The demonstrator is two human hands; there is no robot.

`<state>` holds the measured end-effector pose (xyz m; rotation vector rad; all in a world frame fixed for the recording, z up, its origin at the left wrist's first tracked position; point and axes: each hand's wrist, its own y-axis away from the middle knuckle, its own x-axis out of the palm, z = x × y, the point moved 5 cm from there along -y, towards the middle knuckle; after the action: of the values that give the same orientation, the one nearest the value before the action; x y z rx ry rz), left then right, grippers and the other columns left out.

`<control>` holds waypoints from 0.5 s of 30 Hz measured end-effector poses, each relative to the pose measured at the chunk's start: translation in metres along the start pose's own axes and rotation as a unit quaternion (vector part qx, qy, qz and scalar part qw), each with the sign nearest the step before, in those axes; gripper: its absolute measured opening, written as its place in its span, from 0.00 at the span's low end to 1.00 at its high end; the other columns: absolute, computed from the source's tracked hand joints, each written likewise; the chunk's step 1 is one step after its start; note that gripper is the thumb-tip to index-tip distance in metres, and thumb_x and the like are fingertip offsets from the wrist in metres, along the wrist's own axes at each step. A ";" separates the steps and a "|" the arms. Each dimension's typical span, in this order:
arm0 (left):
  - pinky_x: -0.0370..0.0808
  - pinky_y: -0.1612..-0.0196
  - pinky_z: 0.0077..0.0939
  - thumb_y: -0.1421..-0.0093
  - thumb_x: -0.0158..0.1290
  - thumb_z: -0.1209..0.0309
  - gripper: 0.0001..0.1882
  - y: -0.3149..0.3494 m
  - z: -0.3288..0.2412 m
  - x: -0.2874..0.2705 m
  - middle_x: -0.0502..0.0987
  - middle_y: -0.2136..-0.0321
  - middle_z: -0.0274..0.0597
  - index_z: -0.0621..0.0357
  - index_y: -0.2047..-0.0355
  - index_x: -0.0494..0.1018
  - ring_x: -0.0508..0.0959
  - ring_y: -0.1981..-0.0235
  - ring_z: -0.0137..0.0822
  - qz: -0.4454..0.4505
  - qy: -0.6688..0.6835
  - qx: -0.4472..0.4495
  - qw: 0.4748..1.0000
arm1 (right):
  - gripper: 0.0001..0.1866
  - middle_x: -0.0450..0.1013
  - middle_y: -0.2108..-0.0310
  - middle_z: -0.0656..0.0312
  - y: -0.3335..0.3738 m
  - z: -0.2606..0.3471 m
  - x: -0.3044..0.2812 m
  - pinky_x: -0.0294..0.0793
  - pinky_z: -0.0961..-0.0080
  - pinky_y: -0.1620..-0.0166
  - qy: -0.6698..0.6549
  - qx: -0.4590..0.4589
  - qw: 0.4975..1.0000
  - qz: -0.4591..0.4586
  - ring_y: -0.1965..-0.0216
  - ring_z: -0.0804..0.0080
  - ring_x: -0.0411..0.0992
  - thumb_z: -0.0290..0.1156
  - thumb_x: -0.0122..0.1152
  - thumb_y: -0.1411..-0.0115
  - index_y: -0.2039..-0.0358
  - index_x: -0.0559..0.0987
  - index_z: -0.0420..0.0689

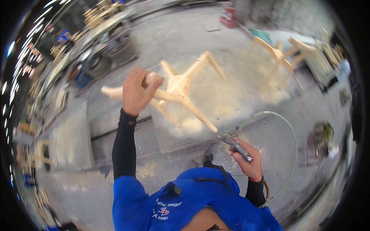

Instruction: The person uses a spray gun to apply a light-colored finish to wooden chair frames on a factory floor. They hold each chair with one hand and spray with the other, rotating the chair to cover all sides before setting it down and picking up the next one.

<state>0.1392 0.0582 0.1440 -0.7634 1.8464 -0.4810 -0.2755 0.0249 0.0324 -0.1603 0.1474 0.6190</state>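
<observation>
My left hand [137, 92] is raised and shut on a bare wooden chair frame [181, 90], gripping one of its rails so the legs stick out to the right and downward. The frame hangs tilted above a low platform [169, 138]. My right hand [248, 159] is lower, near my body, shut on a slim metal air tool [237, 146] whose tip points toward the frame. A thin green hose [291, 134] loops from the tool around to the right.
Pale sawdust [227, 96] covers the concrete floor beyond the frame. Two more unfinished wooden chair frames [285, 57] stand at the far right. Stacked parts and clutter line the left side [58, 88]. A red object [229, 17] sits far back.
</observation>
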 end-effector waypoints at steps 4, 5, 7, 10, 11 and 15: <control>0.67 0.73 0.37 0.48 0.69 0.56 0.17 -0.005 -0.097 0.077 0.68 0.79 0.36 0.53 0.76 0.76 0.72 0.76 0.41 -0.098 -0.030 0.142 0.985 | 0.27 0.84 0.59 0.52 0.005 -0.011 -0.022 0.79 0.73 0.52 0.042 0.016 0.998 -0.054 0.57 0.71 0.83 0.29 0.72 0.38 0.40 0.77 0.36; 0.66 0.74 0.37 0.49 0.69 0.56 0.17 -0.006 -0.113 0.092 0.68 0.79 0.36 0.52 0.77 0.75 0.72 0.76 0.41 -0.100 -0.031 0.153 0.983 | 0.27 0.84 0.59 0.52 0.009 -0.015 -0.027 0.79 0.73 0.52 0.043 0.023 0.996 -0.073 0.58 0.71 0.82 0.30 0.72 0.38 0.40 0.77 0.36; 0.65 0.75 0.34 0.51 0.69 0.56 0.17 -0.012 -0.138 0.115 0.68 0.80 0.33 0.50 0.78 0.75 0.72 0.77 0.38 -0.117 -0.026 0.196 0.973 | 0.27 0.84 0.59 0.52 0.017 -0.018 -0.039 0.79 0.73 0.53 0.046 0.040 0.992 -0.108 0.58 0.72 0.82 0.31 0.72 0.38 0.40 0.78 0.36; 0.68 0.73 0.37 0.54 0.71 0.61 0.15 -0.010 -0.158 0.147 0.73 0.79 0.37 0.55 0.75 0.77 0.73 0.78 0.40 -0.023 0.014 0.255 0.967 | 0.26 0.84 0.59 0.52 0.031 -0.029 -0.055 0.79 0.73 0.53 0.046 0.067 0.985 -0.151 0.58 0.73 0.81 0.32 0.72 0.37 0.41 0.78 0.36; 0.69 0.73 0.37 0.54 0.71 0.61 0.15 -0.001 -0.162 0.148 0.73 0.79 0.37 0.55 0.76 0.77 0.73 0.78 0.40 -0.030 0.039 0.295 0.954 | 0.26 0.84 0.59 0.52 0.036 -0.033 -0.058 0.79 0.73 0.53 0.045 0.073 0.983 -0.164 0.58 0.74 0.81 0.33 0.72 0.37 0.41 0.78 0.36; 0.70 0.69 0.39 0.56 0.69 0.58 0.17 0.006 -0.142 0.149 0.71 0.80 0.37 0.54 0.78 0.75 0.73 0.77 0.41 -0.010 0.099 0.426 0.899 | 0.25 0.83 0.59 0.52 0.047 -0.046 -0.077 0.78 0.74 0.54 0.088 0.081 0.970 -0.212 0.59 0.75 0.80 0.33 0.70 0.36 0.41 0.79 0.36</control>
<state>-0.0327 -0.0442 0.0961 -0.1267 1.5673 -1.3047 -0.3690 0.0110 -0.0030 -0.0836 0.3249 0.1642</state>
